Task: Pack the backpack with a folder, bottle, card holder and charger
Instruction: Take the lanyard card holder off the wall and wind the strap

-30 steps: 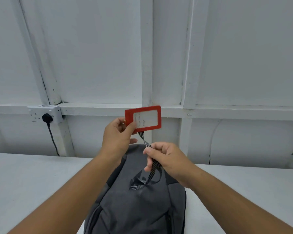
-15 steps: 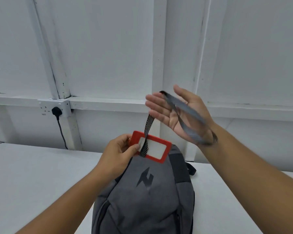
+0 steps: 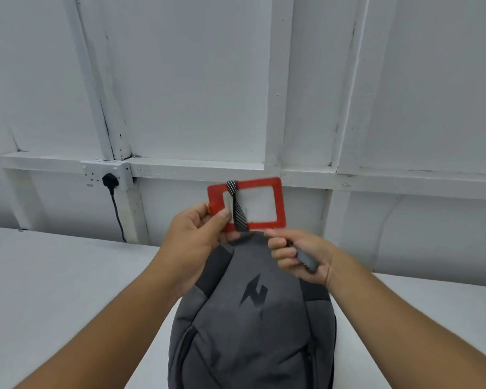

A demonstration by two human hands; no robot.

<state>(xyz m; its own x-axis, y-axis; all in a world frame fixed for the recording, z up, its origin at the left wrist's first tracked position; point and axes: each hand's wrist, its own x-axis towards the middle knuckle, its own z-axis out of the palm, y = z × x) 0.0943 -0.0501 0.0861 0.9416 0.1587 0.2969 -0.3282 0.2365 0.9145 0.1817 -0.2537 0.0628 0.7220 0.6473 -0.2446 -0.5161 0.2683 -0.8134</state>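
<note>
A red card holder [image 3: 267, 204] with a clear window is held up above the top of a grey backpack [image 3: 250, 327] that stands on the white table. My left hand [image 3: 197, 231] pinches the holder's left edge. A striped black-and-white lanyard [image 3: 237, 211] is wound once over the holder's front. My right hand [image 3: 298, 256], just below and right of the holder, grips the rest of the lanyard in a curled fist. The backpack looks zipped shut. No folder, bottle or charger is in view.
A white table [image 3: 54, 282] spreads left and right of the backpack. Behind it stands a white panelled wall with a socket box and a black plug [image 3: 109, 179]; its cable hangs down to the table's back edge.
The card holder has risen from the backpack's top. My right hand came down from its raised, open pose and now grips the lanyard, which is wrapped round the holder.
</note>
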